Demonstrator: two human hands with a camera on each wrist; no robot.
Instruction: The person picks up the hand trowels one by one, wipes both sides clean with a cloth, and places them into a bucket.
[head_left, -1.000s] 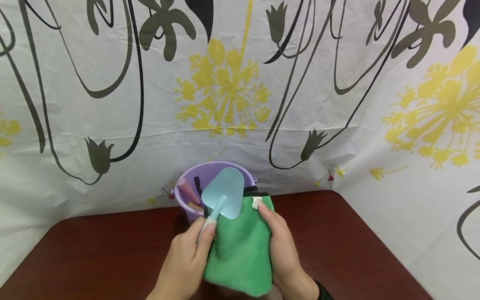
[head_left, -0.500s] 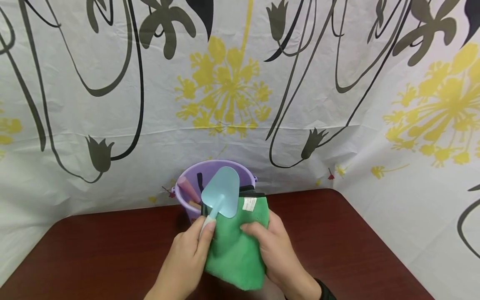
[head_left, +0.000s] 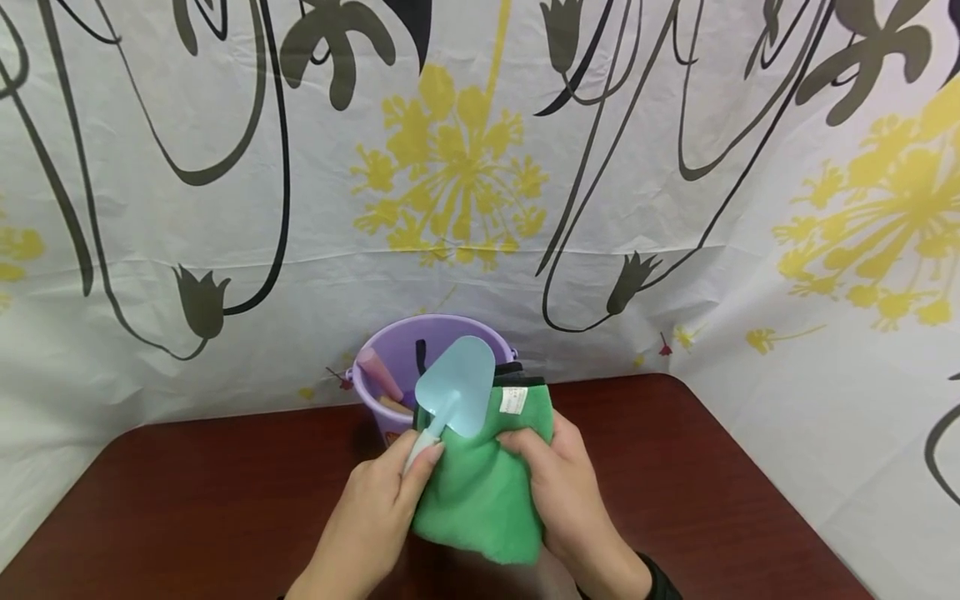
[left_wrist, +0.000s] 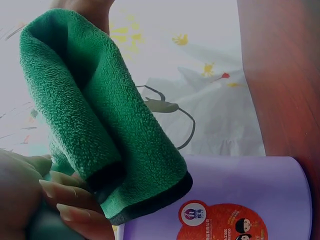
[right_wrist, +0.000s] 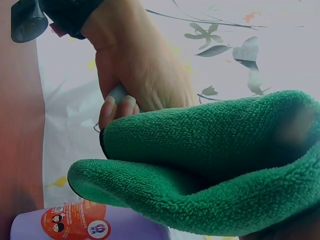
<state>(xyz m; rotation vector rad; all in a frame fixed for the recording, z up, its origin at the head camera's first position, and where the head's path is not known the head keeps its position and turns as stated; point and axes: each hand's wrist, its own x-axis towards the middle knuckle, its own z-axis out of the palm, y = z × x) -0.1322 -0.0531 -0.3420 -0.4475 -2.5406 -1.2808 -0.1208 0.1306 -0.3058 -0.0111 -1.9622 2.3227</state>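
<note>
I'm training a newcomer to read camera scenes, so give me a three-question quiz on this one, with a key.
1. Which hand grips the handle of the light blue trowel?
2. True or false: the green cloth has a white tag on it.
3. What colour is the bucket?
A) yellow
B) purple
C) black

Key: 1. The left hand; 2. True; 3. B

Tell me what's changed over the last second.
The right hand's grip has shifted: its thumb moved down and inward, off the label, which is now fully uncovered. The lower end of the green cloth has risen slightly. Nothing was let go. The left hand's grip still holds the blue trowel, and the purple bucket stays on the table.
</note>
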